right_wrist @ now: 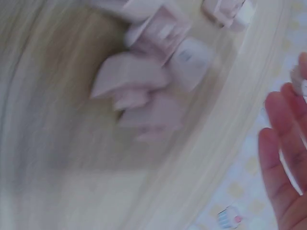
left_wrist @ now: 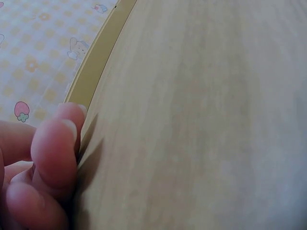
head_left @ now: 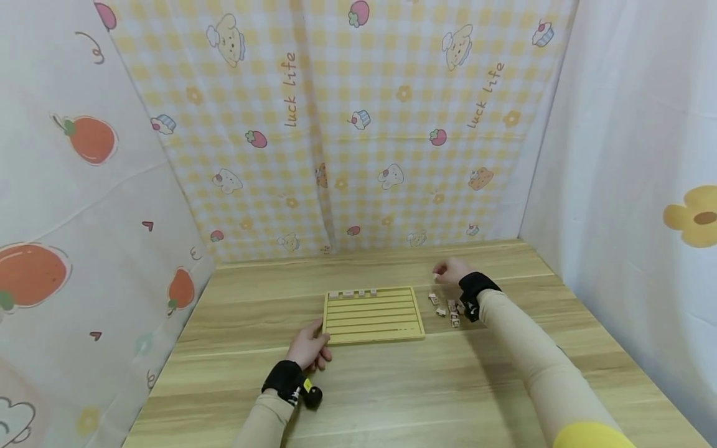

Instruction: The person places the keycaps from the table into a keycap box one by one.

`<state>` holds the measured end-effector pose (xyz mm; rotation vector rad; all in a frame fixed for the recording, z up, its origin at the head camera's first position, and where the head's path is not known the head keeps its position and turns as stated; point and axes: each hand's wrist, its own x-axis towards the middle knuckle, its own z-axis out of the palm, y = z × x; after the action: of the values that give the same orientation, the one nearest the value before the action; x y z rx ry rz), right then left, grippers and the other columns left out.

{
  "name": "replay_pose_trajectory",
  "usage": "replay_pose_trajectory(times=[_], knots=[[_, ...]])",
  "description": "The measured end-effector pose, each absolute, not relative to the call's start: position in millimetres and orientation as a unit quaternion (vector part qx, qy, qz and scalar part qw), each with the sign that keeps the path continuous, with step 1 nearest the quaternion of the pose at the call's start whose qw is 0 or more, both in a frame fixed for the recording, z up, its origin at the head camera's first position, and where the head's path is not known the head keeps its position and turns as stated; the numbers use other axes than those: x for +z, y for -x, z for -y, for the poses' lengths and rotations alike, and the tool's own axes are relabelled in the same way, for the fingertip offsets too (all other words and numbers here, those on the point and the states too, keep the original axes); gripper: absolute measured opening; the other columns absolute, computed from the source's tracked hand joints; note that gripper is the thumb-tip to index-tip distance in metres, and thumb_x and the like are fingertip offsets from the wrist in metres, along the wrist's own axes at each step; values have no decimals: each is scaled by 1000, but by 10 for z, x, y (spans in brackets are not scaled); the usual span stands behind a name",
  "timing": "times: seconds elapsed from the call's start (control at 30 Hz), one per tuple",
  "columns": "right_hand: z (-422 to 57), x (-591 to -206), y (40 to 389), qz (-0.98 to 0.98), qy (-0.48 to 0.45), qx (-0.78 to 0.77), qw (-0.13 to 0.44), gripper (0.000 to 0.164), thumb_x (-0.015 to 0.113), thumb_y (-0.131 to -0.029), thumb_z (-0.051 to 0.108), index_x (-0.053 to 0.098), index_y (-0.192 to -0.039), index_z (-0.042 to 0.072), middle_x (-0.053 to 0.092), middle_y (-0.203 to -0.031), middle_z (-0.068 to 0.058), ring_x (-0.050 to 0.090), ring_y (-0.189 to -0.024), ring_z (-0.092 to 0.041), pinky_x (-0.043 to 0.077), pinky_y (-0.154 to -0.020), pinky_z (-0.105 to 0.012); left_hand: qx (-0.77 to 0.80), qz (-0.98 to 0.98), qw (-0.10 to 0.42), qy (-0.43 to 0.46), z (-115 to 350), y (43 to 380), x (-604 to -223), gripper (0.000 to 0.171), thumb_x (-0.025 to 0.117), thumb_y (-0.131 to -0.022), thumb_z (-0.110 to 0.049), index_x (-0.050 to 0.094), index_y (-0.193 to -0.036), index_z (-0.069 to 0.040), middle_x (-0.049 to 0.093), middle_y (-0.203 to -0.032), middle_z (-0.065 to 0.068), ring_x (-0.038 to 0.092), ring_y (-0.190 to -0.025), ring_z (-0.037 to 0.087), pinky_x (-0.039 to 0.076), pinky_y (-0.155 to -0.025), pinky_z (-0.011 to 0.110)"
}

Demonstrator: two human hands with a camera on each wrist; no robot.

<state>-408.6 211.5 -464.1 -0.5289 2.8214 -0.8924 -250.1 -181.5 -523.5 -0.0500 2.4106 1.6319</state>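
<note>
A yellow ridged tray (head_left: 372, 316) lies on the table, with several keycaps (head_left: 348, 293) lined up along its top row. My left hand (head_left: 307, 347) grips the tray's near left corner, its fingertips right at the yellow side wall (left_wrist: 103, 52) in the left wrist view. Beyond the tray's right side, my right hand (head_left: 452, 271) is raised over the table and pinches a small pale keycap (right_wrist: 298, 80). Below that hand lies a loose group of pinkish keycaps (right_wrist: 132, 74), some on their sides and one showing its hollow underside; they look blurred in the right wrist view.
The wood-grain table (head_left: 403, 392) ends at a yellow checked curtain (head_left: 358, 186) behind. White printed curtains (head_left: 129, 205) hang along the left and right sides. Another keycap (right_wrist: 230, 12) lies apart from the group, toward the back.
</note>
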Motion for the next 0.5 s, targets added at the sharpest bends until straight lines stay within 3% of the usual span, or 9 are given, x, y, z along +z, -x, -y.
replay_pose_trajectory(times=[0.13, 0.23, 0.5], knots=[[-1960, -4623, 4090, -929, 224, -294, 11, 29, 66, -89, 6, 66, -116, -5, 65, -92, -14, 60, -81, -28, 47, -71, -41, 557, -823, 112, 14, 1816, 2491, -5233, 60, 48, -102, -16, 21, -154, -2, 64, -61, 6, 55, -43, 14, 38, -36, 24], [-1865, -4647, 4091, -926, 256, -276, -21, 27, 68, -89, 8, 68, -114, -3, 64, -87, -9, 59, -75, -23, 46, -67, -36, 560, -820, 116, 14, 1816, 2484, -5239, 61, 47, -101, -15, 20, -154, -1, 64, -61, 6, 55, -43, 14, 38, -37, 24], [-1654, -4628, 4072, -913, 291, -284, -39, 21, 68, -90, 8, 70, -108, -3, 63, -85, -7, 60, -75, -23, 49, -69, -37, 561, -819, 118, 18, 1825, 2498, -5259, 60, 47, -102, -16, 20, -154, -2, 64, -62, 7, 55, -43, 13, 38, -37, 23]])
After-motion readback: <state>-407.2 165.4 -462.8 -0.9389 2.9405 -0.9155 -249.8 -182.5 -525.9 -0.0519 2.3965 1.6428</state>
